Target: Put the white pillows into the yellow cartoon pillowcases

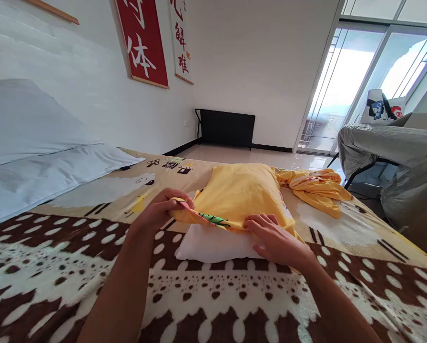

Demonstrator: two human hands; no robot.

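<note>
A yellow pillowcase (240, 193) covers most of a white pillow (217, 245) lying on the bed. The pillow's near end sticks out bare below the pillowcase's opening. My left hand (167, 207) pinches the left corner of that opening and holds it up off the bed; a green and pink print shows on the turned edge. My right hand (274, 238) lies over the right side of the opening, fingers spread on the yellow cloth, with the thumb by the white pillow.
A crumpled yellow cloth (317, 186) lies on the patterned blanket (199, 295) to the right. White bedding (49, 162) is at the left. Beyond the bed, a black panel (228, 128) stands by the wall. A plastic-covered piece of furniture (395, 143) is at the right.
</note>
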